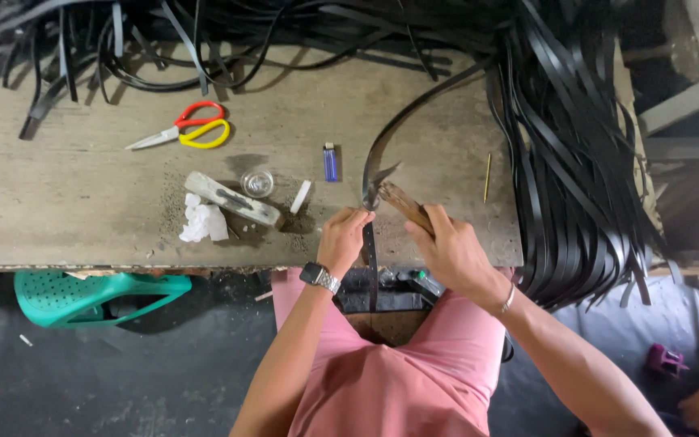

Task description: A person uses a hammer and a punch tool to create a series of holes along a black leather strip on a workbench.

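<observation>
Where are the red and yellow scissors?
In the head view, the scissors lie on the wooden table, to the left, just below the heap of black straps and up-left of the small glass dish.

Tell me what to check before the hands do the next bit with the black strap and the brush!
1. Left hand grips the black strap: ok, fingers pinch it at the table edge.
2. Right hand holds the brush: ok, its bristle end touches the strap.
3. Strap free of the pile of straps: cannot tell, its far end runs up into the pile.
4. Scissors out of the way: ok, lying apart on the table.
5. Lighter away from the hands: ok, it lies apart from them.
6. Small glass dish within reach: ok, just left of the left hand.
</observation>
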